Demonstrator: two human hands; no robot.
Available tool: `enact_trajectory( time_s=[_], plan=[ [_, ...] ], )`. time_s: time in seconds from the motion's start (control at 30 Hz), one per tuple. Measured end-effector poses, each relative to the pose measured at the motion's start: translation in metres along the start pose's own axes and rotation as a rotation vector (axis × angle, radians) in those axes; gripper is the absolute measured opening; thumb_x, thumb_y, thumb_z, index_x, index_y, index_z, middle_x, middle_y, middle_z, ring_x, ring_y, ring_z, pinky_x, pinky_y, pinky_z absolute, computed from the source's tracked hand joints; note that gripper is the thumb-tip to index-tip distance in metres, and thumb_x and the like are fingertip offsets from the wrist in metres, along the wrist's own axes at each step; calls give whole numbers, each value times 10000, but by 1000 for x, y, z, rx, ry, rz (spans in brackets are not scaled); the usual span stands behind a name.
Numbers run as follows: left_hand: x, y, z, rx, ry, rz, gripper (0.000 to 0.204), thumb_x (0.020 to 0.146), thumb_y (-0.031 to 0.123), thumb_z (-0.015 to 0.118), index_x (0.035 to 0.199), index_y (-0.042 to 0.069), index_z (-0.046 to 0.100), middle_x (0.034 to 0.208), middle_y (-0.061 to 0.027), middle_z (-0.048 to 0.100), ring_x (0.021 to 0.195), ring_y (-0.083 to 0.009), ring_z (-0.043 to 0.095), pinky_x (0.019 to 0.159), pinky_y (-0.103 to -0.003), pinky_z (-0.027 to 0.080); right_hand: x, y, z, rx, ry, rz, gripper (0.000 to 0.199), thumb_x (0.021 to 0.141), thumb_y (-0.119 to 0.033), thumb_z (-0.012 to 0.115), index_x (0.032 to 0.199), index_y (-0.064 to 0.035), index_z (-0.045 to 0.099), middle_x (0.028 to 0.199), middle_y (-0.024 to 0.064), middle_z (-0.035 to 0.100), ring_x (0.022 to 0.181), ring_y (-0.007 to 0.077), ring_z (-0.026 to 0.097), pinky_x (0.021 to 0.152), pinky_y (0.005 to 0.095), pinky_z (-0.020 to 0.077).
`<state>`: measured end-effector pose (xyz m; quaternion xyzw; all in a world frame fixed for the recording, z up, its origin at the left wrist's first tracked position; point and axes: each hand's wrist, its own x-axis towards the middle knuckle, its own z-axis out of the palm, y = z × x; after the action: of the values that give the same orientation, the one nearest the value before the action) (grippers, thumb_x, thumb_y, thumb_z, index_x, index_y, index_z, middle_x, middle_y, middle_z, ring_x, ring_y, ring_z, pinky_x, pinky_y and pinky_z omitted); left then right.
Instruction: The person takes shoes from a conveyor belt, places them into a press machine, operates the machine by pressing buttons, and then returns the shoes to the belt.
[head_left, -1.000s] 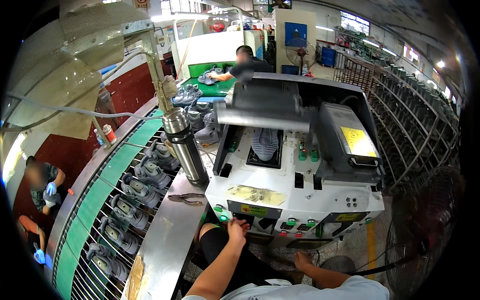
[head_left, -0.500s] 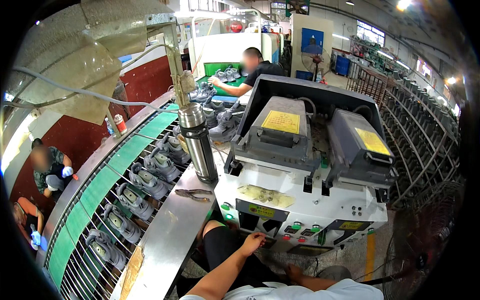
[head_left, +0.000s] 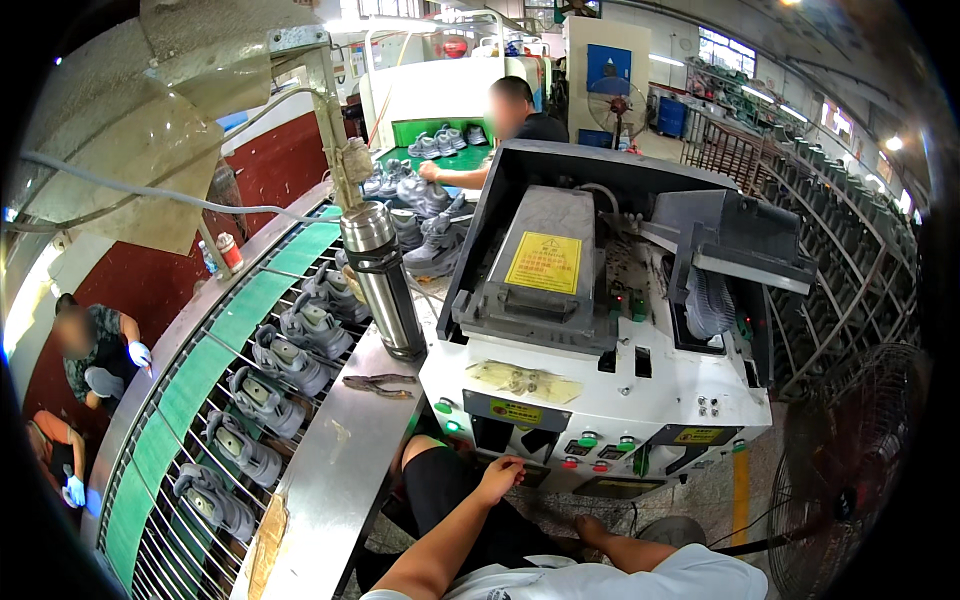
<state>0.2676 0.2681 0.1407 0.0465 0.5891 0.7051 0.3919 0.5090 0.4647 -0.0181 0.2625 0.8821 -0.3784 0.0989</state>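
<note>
My left hand (head_left: 501,478) is at the lower front panel of a white machine (head_left: 605,400), its fingers curled together with nothing visible in them. Whether it touches the panel I cannot tell. Low over my lap, my right hand (head_left: 591,528) shows only in part, its fingers unclear. On top of the machine, the left dark hood (head_left: 545,255) is down, with a yellow label. The right dark hood (head_left: 745,240) is tilted up, and beneath it a grey shoe (head_left: 708,305) is partly visible. Green and red buttons (head_left: 588,440) line the front panel.
Left of me, a roller conveyor (head_left: 165,420) with a green strip carries several grey shoes (head_left: 245,447). A steel flask (head_left: 385,280) and pliers (head_left: 380,385) stand on the metal ledge. A co-worker (head_left: 520,110) handles shoes behind; two others work far left. A fan (head_left: 845,500) stands right.
The machine's right hood has swung up, uncovering the grey shoe under it. The co-worker at the back has shifted an arm among the shoes. My hands have hardly moved.
</note>
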Motion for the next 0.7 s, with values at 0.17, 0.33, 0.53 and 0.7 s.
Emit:
enact_trajectory(
  time_s=[0.17, 0.33, 0.53, 0.7],
  plan=[
    [2, -4, 3, 8, -18, -6, 217, 902, 122, 547, 1065, -13, 592, 861, -72, 612, 729, -139, 581, 641, -256, 468, -12, -3, -15, -25, 0, -62, 437, 943, -370, 374, 900, 5, 597, 877, 292, 602, 881, 467, 573, 780, 540, 416],
    [-5, -4, 3, -1, 15, -3, 197, 895, 105, 550, 1051, -9, 592, 879, -94, 624, 750, -165, 603, 673, -274, 496, -43, -115, -93, -27, 40, -185, 356, 939, -370, 435, 872, -38, 543, 776, 240, 600, 756, 455, 570, 678, 534, 434],
    [-27, 20, -9, -103, 121, 123, 138, 887, 66, 556, 986, -17, 605, 830, -101, 634, 709, -177, 613, 659, -282, 510, -32, -203, -233, -37, 543, -593, 166, 859, -181, 566, 781, -42, 523, 700, 175, 566, 663, 398, 563, 570, 472, 434],
    [-71, 52, -83, -1, 282, 345, 98, 885, 31, 544, 946, 1, 615, 767, -84, 628, 714, -172, 624, 660, -295, 523, 41, -205, -372, -134, 997, -647, 164, 879, -146, 524, 756, -43, 489, 649, 159, 513, 611, 381, 524, 534, 465, 394]
  ],
)
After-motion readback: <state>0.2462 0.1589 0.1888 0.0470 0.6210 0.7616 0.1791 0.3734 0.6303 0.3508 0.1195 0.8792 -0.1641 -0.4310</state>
